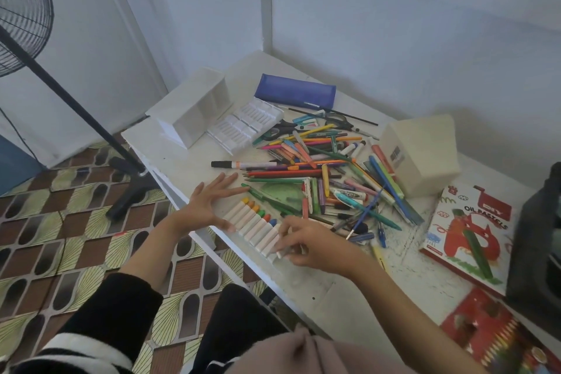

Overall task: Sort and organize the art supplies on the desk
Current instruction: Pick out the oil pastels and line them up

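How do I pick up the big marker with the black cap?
Come straight down from above and set your grip across the marker, on its pale barrel just right of the black cap. It lies flat on the desk, and that end sticks out clear of the pencil pile, while the other end runs into it. The left hand is nearest.

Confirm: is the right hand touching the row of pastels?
Touching. Head view shows the right hand pinching the nearest stick in the row of pastels.
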Demonstrator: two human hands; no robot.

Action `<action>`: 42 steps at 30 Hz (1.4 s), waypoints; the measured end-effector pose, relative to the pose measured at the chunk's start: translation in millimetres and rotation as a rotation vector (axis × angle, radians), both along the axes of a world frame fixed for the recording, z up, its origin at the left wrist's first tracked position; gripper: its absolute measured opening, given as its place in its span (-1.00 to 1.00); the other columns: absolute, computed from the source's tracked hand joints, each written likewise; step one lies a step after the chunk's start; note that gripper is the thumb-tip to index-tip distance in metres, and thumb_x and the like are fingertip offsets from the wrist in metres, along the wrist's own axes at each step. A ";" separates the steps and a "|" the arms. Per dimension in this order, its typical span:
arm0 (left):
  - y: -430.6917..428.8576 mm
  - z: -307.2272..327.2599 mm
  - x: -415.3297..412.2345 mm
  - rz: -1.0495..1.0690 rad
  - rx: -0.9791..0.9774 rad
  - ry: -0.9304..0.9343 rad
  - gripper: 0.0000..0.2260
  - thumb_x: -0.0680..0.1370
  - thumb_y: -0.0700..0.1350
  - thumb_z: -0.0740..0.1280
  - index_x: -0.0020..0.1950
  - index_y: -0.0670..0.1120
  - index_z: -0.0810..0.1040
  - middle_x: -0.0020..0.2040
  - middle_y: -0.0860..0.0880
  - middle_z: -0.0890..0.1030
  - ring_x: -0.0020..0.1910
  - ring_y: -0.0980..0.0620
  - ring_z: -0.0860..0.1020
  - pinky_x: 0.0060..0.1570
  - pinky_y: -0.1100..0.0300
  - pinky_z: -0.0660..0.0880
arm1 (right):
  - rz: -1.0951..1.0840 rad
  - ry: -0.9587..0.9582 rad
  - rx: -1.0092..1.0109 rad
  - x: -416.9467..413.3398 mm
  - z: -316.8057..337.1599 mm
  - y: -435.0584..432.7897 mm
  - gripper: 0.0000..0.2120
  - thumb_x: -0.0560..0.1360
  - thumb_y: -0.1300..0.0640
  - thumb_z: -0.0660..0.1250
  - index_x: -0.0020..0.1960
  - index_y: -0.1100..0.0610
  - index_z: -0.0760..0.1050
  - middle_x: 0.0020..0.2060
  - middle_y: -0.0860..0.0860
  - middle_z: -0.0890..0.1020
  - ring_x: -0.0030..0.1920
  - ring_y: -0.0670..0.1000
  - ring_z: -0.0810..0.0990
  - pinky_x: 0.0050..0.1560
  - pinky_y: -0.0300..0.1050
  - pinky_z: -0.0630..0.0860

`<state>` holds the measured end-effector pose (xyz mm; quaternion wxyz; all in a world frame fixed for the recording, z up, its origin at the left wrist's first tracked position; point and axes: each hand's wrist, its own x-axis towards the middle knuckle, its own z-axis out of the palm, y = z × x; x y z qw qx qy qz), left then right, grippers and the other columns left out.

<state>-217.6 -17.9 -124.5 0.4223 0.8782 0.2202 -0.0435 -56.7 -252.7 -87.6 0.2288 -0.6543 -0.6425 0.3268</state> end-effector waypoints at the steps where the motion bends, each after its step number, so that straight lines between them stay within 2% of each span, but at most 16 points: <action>1: -0.1 0.0 -0.2 0.001 -0.001 0.000 -0.24 0.18 0.11 0.50 0.24 0.56 0.24 0.52 0.28 0.05 0.50 0.27 -0.14 0.40 0.06 -0.35 | 0.011 -0.019 0.002 -0.9 -1.4 0.1 -0.75 0.46 0.30 0.37 0.11 0.14 0.62 -0.03 -0.06 0.45 -0.17 -0.08 0.46 -0.13 -0.30 0.40; 4: 0.5 -0.4 -1.2 -0.005 -0.009 -0.010 -0.25 0.12 0.25 0.46 0.23 0.57 0.24 0.52 0.28 0.04 0.51 0.26 -0.14 0.42 0.02 -0.35 | 0.043 -0.087 -0.007 -1.6 -2.1 2.9 -0.76 0.44 0.29 0.39 0.10 0.15 0.61 -0.05 -0.04 0.48 -0.18 -0.10 0.44 -0.11 -0.29 0.39; 6: 0.5 -0.9 -1.2 -0.002 -0.012 -0.013 -0.25 0.11 0.26 0.44 0.24 0.56 0.24 0.52 0.27 0.04 0.51 0.26 -0.14 0.42 0.02 -0.35 | 0.046 -0.127 -0.023 -0.8 0.1 4.7 -0.81 0.45 0.27 0.39 0.05 0.17 0.59 -0.01 0.00 0.52 -0.14 -0.14 0.43 -0.07 -0.32 0.35; 9: -0.4 -0.3 -0.8 0.004 -0.022 -0.013 -0.24 0.10 0.27 0.44 0.26 0.52 0.26 0.52 0.26 0.05 0.51 0.26 -0.14 0.41 0.04 -0.35 | 0.060 -0.170 -0.007 -0.2 -0.3 4.5 -0.87 0.45 0.26 0.39 -0.01 0.17 0.61 0.00 -0.01 0.52 -0.11 -0.12 0.47 -0.03 -0.21 0.44; 11: -0.5 0.2 -0.6 0.004 -0.023 -0.013 -0.24 0.10 0.28 0.45 0.25 0.53 0.26 0.52 0.26 0.05 0.51 0.25 -0.14 0.41 0.04 -0.35 | 0.060 -0.186 0.018 0.9 -2.6 3.5 -0.87 0.45 0.25 0.39 -0.02 0.15 0.63 -0.01 -0.02 0.50 -0.13 -0.14 0.45 -0.07 -0.19 0.44; 15: -0.4 -0.4 -1.3 -0.001 -0.015 -0.010 -0.26 0.11 0.29 0.44 0.25 0.53 0.28 0.53 0.25 0.05 0.51 0.23 -0.14 0.42 0.02 -0.35 | 0.053 -0.179 0.069 3.2 -5.7 2.7 -0.87 0.44 0.23 0.40 -0.02 0.13 0.65 -0.06 -0.01 0.52 -0.13 -0.05 0.51 -0.10 -0.16 0.47; 19: -1.3 0.4 -0.1 0.006 -0.009 0.001 -0.26 0.09 0.29 0.43 0.23 0.56 0.26 0.52 0.25 0.05 0.51 0.25 -0.13 0.42 0.02 -0.35 | 0.059 -0.209 0.123 2.1 -8.3 0.6 -0.94 0.43 0.25 0.39 -0.13 0.14 0.63 -0.12 -0.01 0.52 -0.21 -0.09 0.45 -0.18 0.00 0.54; 22: -1.1 -0.1 0.2 0.003 -0.007 0.002 -0.25 0.09 0.30 0.43 0.22 0.60 0.22 0.52 0.26 0.05 0.51 0.25 -0.14 0.42 0.03 -0.35 | 0.041 -0.201 0.085 6.7 -6.0 2.7 -0.91 0.46 0.21 0.38 -0.05 0.13 0.64 -0.12 -0.03 0.51 -0.21 -0.13 0.43 -0.13 -0.16 0.50; 26: -0.4 -0.6 -0.4 -0.001 -0.017 -0.003 -0.25 0.10 0.29 0.43 0.24 0.57 0.22 0.52 0.27 0.04 0.51 0.26 -0.15 0.41 0.04 -0.36 | -0.144 -0.190 0.100 37.4 6.7 8.7 -0.86 0.50 0.18 0.34 0.02 0.15 0.62 -0.10 -0.09 0.51 -0.22 -0.24 0.44 -0.09 -0.41 0.41; 27: -0.2 -0.4 -0.7 -0.003 -0.015 -0.003 -0.24 0.10 0.29 0.43 0.25 0.56 0.23 0.52 0.26 0.04 0.51 0.26 -0.15 0.41 0.05 -0.36 | -0.210 -0.209 0.127 50.5 9.0 10.4 -0.86 0.50 0.18 0.34 0.02 0.15 0.62 -0.11 -0.08 0.52 -0.22 -0.21 0.46 -0.10 -0.39 0.41; 30: 0.3 -0.2 -0.4 -0.002 -0.011 -0.004 -0.24 0.11 0.29 0.43 0.29 0.47 0.31 0.53 0.25 0.04 0.51 0.24 -0.14 0.41 0.04 -0.36 | -0.474 -0.286 0.166 93.5 15.2 18.5 -0.85 0.51 0.20 0.32 0.04 0.13 0.61 -0.09 0.00 0.56 -0.17 0.00 0.56 -0.06 -0.15 0.46; 32: 0.8 -0.7 -0.1 -0.002 -0.011 -0.004 -0.25 0.11 0.29 0.43 0.29 0.47 0.32 0.53 0.25 0.04 0.51 0.24 -0.14 0.42 0.03 -0.36 | -0.605 -0.420 0.080 125.4 13.0 25.7 -0.79 0.53 0.22 0.26 0.12 0.14 0.59 0.02 0.08 0.59 -0.01 0.09 0.55 0.08 -0.09 0.41; 34: 0.9 -1.0 0.0 -0.007 -0.015 -0.004 -0.25 0.11 0.30 0.43 0.27 0.53 0.26 0.52 0.27 0.04 0.51 0.25 -0.15 0.41 0.05 -0.36 | -0.654 -0.518 0.003 152.0 8.1 32.9 -0.72 0.52 0.31 0.20 0.16 0.16 0.56 0.11 0.16 0.55 0.07 0.16 0.54 0.13 -0.03 0.43; 37: 0.4 -0.7 0.6 -0.006 -0.011 0.007 -0.24 0.11 0.31 0.43 0.25 0.56 0.20 0.52 0.26 0.03 0.51 0.25 -0.15 0.40 0.07 -0.37 | -0.649 -0.602 -0.062 170.1 6.3 42.6 -0.66 0.48 0.38 0.14 0.15 0.19 0.55 0.10 0.19 0.55 0.07 0.18 0.54 0.04 -0.03 0.46; 42: 0.3 -0.9 0.3 0.000 -0.019 0.005 -0.26 0.11 0.29 0.42 0.24 0.57 0.22 0.52 0.27 0.03 0.51 0.24 -0.15 0.39 0.08 -0.37 | -0.520 -0.781 -0.153 175.6 6.0 55.1 -0.85 0.48 0.27 0.25 -0.04 0.14 0.57 -0.05 0.09 0.46 -0.03 0.13 0.52 -0.21 -0.11 0.37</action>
